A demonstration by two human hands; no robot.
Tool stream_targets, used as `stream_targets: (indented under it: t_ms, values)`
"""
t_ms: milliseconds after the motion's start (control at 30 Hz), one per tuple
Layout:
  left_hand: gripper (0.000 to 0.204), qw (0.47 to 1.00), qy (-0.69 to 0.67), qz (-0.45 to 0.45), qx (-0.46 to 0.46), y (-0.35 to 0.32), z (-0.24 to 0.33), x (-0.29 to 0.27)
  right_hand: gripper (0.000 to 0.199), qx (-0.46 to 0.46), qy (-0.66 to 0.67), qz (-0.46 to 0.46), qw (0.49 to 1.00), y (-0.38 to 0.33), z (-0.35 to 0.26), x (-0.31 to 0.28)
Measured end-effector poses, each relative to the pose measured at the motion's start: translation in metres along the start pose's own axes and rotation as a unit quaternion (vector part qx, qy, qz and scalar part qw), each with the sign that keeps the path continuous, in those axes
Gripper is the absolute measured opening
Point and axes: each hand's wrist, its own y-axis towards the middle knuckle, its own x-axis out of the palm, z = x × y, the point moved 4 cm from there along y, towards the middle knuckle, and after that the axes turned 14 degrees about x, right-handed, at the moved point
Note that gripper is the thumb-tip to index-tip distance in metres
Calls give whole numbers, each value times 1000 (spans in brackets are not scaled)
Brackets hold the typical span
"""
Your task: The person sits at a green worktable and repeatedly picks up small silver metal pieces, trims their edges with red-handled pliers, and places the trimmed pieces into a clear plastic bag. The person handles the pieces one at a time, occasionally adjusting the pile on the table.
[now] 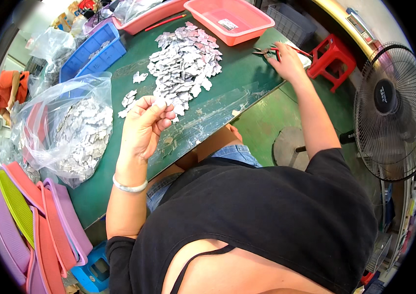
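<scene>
My left hand (150, 118) is raised over the near end of a heap of small grey flat pieces (186, 61). Its thumb and fingers are pinched together, and whatever lies between them is too small to make out. At the table's right edge, my right hand (287, 61) has its fingers around the handles of red-handled pliers (266, 50), whose jaws point left. A few loose grey pieces (129, 100) lie left of the heap. Beside them stands a clear plastic bag (83, 134) with many similar pieces.
A pink tray (230, 36) and a red pen (165, 22) lie at the green table's (227, 105) far side. A blue bin (93, 54) stands far left. Stacked colored baskets (36, 220) fill the near left. At right are a red stool (332, 59) and a fan (389, 110).
</scene>
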Motion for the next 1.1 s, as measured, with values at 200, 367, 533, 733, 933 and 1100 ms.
stream_targets:
  t_ms: [200, 367, 533, 733, 933, 1100]
  values:
    - [13, 998, 40, 31, 30, -2, -1, 2, 40, -7, -44, -122, 992, -2, 26, -3]
    - [12, 997, 55, 27, 49, -7, 2, 6, 21, -49, -124, -61, 989, -12, 7, -1]
    - [13, 996, 58, 32, 58, -13, 4, 0, 15, -69, -65, 72, 993, -15, 6, -11]
    - [10, 995, 78, 22, 59, -15, 2, -7, 24, 113, 307, -130, 936, -35, -4, -68]
    - [8, 996, 6, -48, 79, -16, -5, 11, 32, 9, 651, -378, 658, -92, -98, -62]
    - [5, 984, -87, -144, 54, -25, -7, 24, 37, -27, 772, -500, 392, -117, -163, -29]
